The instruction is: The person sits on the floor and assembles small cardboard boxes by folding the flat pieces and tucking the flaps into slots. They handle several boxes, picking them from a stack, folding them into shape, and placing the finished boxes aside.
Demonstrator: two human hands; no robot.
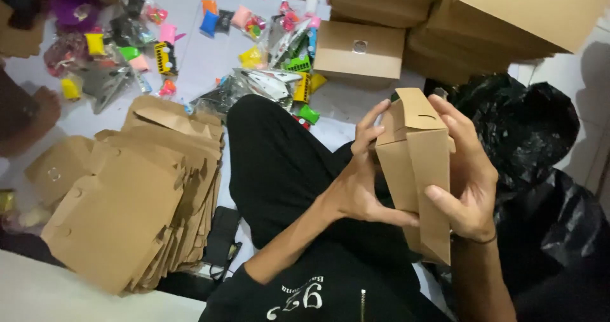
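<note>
On the floor (210, 61) beside flat cartons (127, 201), my left hand (359, 182) and right hand (467, 182) both gripped a half-folded cardboard box (416, 163).

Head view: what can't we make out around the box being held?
- Brown cardboard box: inside and far faces hidden by its own panels and by the left hand and right hand.
- Small packets on the floor: too small and blurred to identify.
- Black plastic bag: contents hidden by the bag itself.
- Stacked boxes: cut off by the top edge.
</note>
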